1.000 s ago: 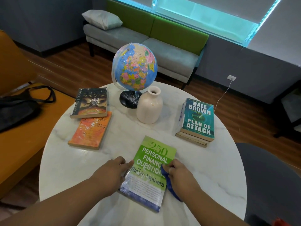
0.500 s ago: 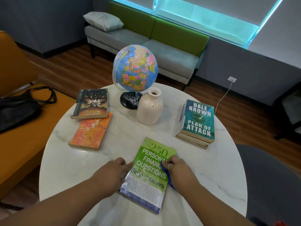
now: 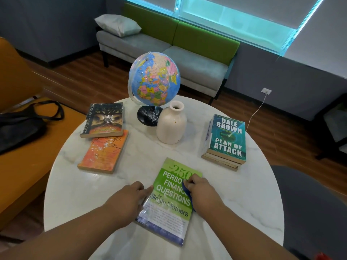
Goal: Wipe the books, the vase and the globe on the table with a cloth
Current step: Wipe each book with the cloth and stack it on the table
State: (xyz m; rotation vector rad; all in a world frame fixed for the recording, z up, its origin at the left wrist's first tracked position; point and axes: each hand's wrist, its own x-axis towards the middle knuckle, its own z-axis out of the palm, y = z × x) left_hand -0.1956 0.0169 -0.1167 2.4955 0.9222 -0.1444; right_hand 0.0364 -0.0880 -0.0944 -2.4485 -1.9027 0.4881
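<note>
A green-and-white finance book (image 3: 169, 201) lies flat near the front of the round marble table (image 3: 234, 194). My right hand (image 3: 201, 190) grips a blue cloth (image 3: 186, 189) and presses it on the book's cover. My left hand (image 3: 127, 199) rests with straight fingers against the book's left edge. Behind stand a cream vase (image 3: 171, 122) and a globe (image 3: 154, 79) on a black base. A dark book (image 3: 104, 120) and an orange book (image 3: 104, 152) lie at the left. A teal "Plan of Attack" book (image 3: 228, 138) tops a stack at the right.
An orange seat with a black bag (image 3: 20, 124) is at the left. A grey-and-green sofa (image 3: 169, 45) stands behind the table. A dark chair (image 3: 309, 209) sits at the right, and a white cable (image 3: 257, 111) runs to a wall socket.
My right hand has slid the blue cloth up the finance book's cover, from its right edge toward the title. My left hand has stayed at the book's left edge.
</note>
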